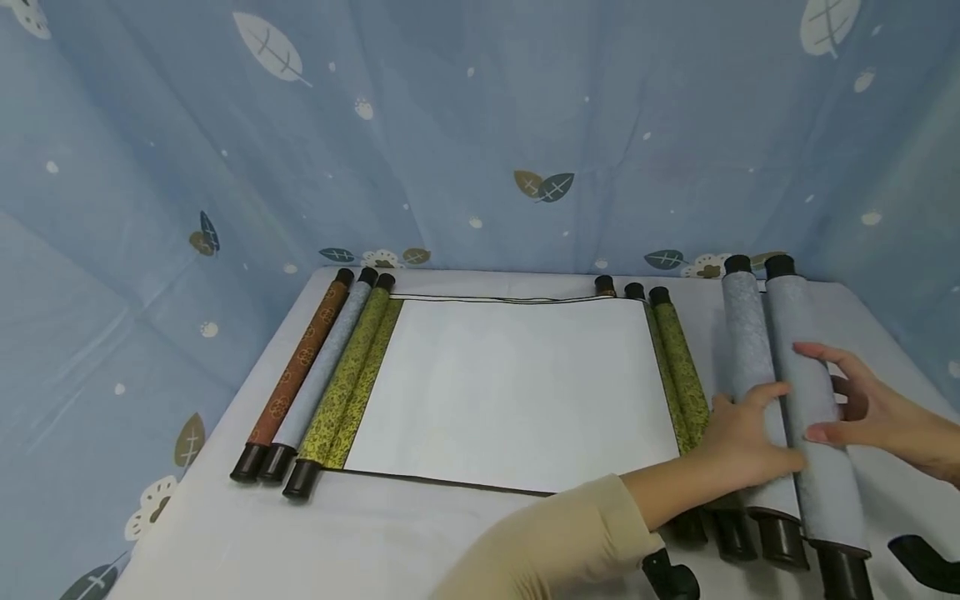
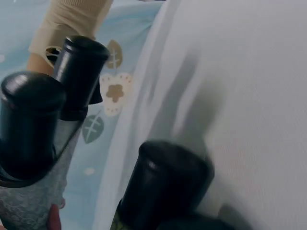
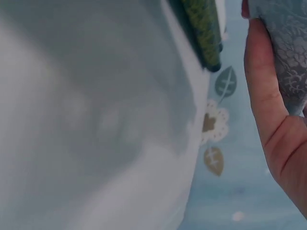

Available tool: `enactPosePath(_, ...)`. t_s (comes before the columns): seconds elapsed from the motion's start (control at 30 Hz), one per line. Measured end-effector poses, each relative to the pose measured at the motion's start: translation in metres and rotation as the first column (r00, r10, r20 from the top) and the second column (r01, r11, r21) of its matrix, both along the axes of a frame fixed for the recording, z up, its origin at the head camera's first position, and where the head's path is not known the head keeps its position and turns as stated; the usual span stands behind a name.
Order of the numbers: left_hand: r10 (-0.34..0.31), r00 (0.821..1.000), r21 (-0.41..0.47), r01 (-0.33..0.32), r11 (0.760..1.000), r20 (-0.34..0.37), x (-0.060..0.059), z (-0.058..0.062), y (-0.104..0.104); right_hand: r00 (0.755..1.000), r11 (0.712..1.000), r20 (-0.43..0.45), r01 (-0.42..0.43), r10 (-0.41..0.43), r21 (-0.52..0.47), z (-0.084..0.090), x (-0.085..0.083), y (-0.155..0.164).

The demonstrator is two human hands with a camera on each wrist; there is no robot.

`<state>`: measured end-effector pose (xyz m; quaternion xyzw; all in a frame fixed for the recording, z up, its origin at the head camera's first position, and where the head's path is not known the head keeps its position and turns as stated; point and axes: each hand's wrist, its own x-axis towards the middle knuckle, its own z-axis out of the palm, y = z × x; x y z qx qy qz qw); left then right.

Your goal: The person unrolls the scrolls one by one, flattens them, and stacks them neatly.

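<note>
Two ends of a light grey-blue patterned scroll stand side by side at the right, with black knobs. My left hand (image 1: 738,446) grips the left grey roll (image 1: 745,333), its thumb towards the other roll. Around the right grey roll (image 1: 806,375) curl the fingers and thumb of my right hand (image 1: 870,408). In the left wrist view the black knobs (image 2: 31,127) of both rolls show, with a fingertip (image 2: 55,219) below. The right wrist view has my right hand (image 3: 273,105) against the floral grey cloth (image 3: 292,43); most fingers are hidden there.
An unrolled scroll with a blank white sheet (image 1: 517,392) and yellow-green borders covers the mid-table. At its left lie a yellow-green roll (image 1: 348,367), a grey roll (image 1: 322,367) and a brown roll (image 1: 300,358). Another yellow-green roll (image 1: 678,350) lies beside my left hand. A blue curtain (image 1: 450,125) hangs behind.
</note>
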<state>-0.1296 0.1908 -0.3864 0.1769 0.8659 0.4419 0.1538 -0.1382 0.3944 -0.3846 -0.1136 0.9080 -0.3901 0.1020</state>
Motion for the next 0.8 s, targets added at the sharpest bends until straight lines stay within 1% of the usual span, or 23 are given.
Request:
enactPosePath(0.07,-0.017,1.0,0.032,0.017,0.999,-0.015,-0.002,0.004,-0.01,1.0,0.999,-0.001,0.008,-0.008,-0.032,0.002,-0.002,-0.005)
enactPosePath(0.2,-0.057,0.998,0.102,0.058,0.993,-0.009,-0.006,0.011,-0.028,0.999,0.994,0.015,0.035,-0.033,-0.102,0.008,-0.001,-0.022)
enactPosePath(0.37,-0.074,0.997,0.174,0.073,0.982,-0.005,-0.011,0.016,-0.047,0.997,0.985,0.025,0.074,-0.071,-0.158,0.019,0.0,-0.044)
enactPosePath(0.5,-0.087,0.996,0.221,0.089,0.971,-0.018,-0.012,0.02,-0.061,0.992,0.976,-0.015,0.118,-0.123,-0.182,0.025,0.001,-0.061)
enactPosePath(0.6,-0.093,0.995,0.268,0.098,0.958,-0.031,-0.013,0.024,-0.072,0.984,0.966,-0.043,0.159,-0.171,-0.206,0.028,0.0,-0.074)
enactPosePath(0.7,-0.084,0.996,0.311,0.09,0.946,-0.035,-0.016,0.025,-0.082,0.977,0.953,-0.057,0.188,-0.207,-0.239,0.03,-0.001,-0.086)
enactPosePath(0.8,-0.064,0.998,0.361,0.065,0.93,-0.013,-0.018,0.025,-0.092,0.972,0.942,-0.067,0.2,-0.225,-0.27,0.032,-0.003,-0.097)
